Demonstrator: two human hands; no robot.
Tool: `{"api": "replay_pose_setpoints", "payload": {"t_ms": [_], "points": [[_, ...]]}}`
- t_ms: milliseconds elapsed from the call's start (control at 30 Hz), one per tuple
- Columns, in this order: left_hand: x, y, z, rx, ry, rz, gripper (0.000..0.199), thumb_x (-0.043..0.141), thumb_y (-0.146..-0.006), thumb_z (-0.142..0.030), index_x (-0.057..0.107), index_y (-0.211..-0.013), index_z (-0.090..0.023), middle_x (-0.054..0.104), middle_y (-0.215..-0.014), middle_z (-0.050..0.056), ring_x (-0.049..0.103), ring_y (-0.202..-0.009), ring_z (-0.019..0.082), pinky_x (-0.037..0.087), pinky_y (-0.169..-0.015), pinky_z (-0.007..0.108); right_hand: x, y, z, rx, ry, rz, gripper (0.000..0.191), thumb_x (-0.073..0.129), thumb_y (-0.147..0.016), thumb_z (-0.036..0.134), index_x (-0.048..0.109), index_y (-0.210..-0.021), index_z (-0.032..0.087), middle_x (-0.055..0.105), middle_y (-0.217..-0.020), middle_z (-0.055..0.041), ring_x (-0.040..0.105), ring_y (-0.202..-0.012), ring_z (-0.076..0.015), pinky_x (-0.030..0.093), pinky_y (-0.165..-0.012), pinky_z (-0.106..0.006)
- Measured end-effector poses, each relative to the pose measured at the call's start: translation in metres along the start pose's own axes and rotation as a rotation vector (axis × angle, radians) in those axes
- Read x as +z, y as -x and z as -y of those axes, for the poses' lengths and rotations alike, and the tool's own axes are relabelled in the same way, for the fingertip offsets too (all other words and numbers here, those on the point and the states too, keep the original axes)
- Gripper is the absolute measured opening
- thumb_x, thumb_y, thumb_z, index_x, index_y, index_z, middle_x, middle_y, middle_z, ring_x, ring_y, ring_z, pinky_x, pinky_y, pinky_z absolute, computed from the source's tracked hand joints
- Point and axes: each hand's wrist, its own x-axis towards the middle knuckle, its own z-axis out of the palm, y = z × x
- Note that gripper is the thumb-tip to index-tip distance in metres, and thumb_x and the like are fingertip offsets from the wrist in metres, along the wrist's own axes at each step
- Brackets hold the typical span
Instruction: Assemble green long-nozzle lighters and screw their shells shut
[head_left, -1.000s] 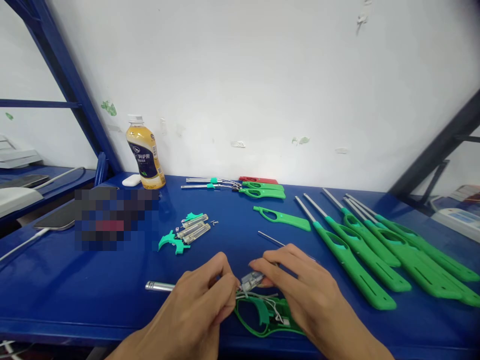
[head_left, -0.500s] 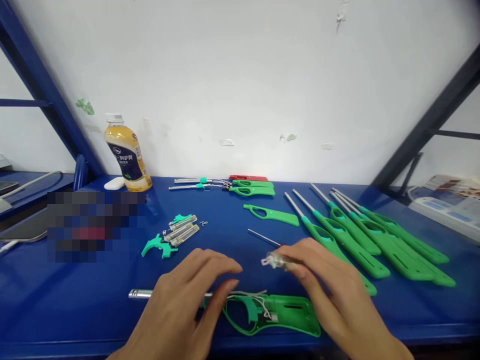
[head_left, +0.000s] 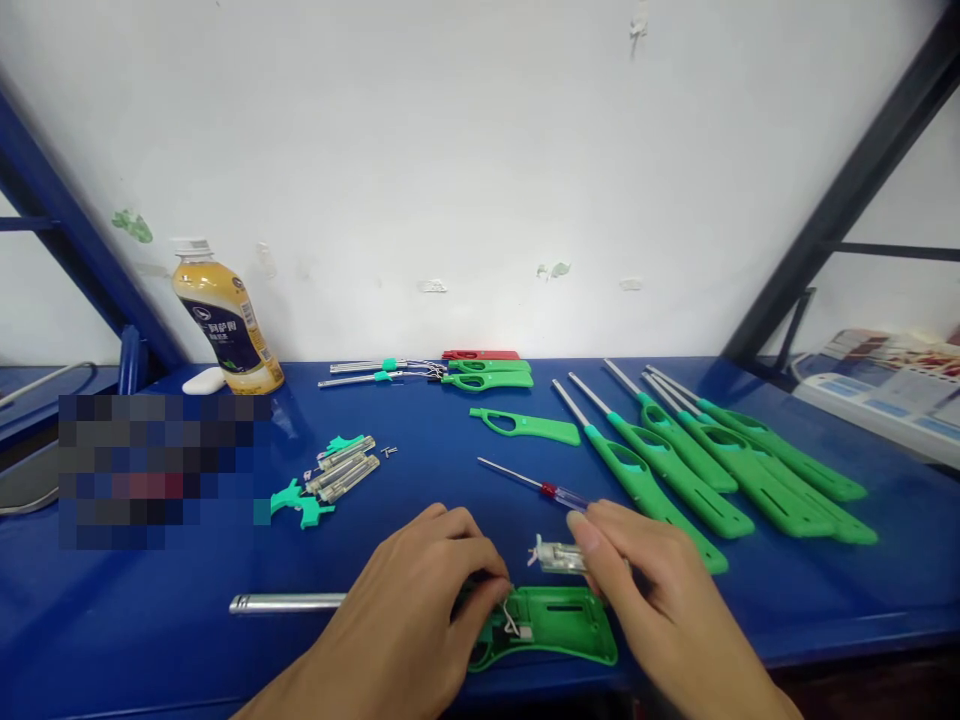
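Near the front edge lies an opened green lighter half-shell [head_left: 570, 625] with white wires [head_left: 511, 618] inside. Its silver barrel [head_left: 285, 603] points left. My left hand [head_left: 442, 590] is over the shell's trigger end, thumb and forefinger pinched on the wires; it hides the trigger. To the right, my right hand [head_left: 645, 580] grips a clear fuel tank [head_left: 559, 556] by its right end, holding it just above the shell with its pale valve end facing left. A screwdriver [head_left: 551, 490] with a red and clear handle lies behind the right hand.
Several assembled green lighters [head_left: 697, 460] lie at the right. A loose green shell half [head_left: 525, 425] is mid-table. Further fuel tanks [head_left: 345, 470] and teal triggers [head_left: 304, 503] lie left. Barrels [head_left: 352, 380] and shell halves [head_left: 491, 380] line the wall. A drink bottle [head_left: 225, 325] stands back left.
My left hand has moved right, and its open fingers have closed on the wires. My right hand has lowered and turned the fuel tank, uncovering the screwdriver handle. The view has shifted slightly.
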Motion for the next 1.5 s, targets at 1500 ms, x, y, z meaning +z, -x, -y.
{"api": "replay_pose_setpoints", "payload": {"t_ms": [1500], "points": [[0.01,0.026,0.002,0.224,-0.027,-0.254,0.021,0.052,-0.111,-0.006,0.064,-0.114,-0.022,0.073,-0.1,-0.001,0.062,-0.088,0.017,0.049,-0.085,0.032,0.014,0.01,0.005,-0.092,0.043,0.058,0.047,0.046,-0.115,0.02,0.035,-0.069,0.022,0.048,-0.06,0.0053,0.049,-0.054,-0.0089,0.037,-0.055,-0.024]]}}
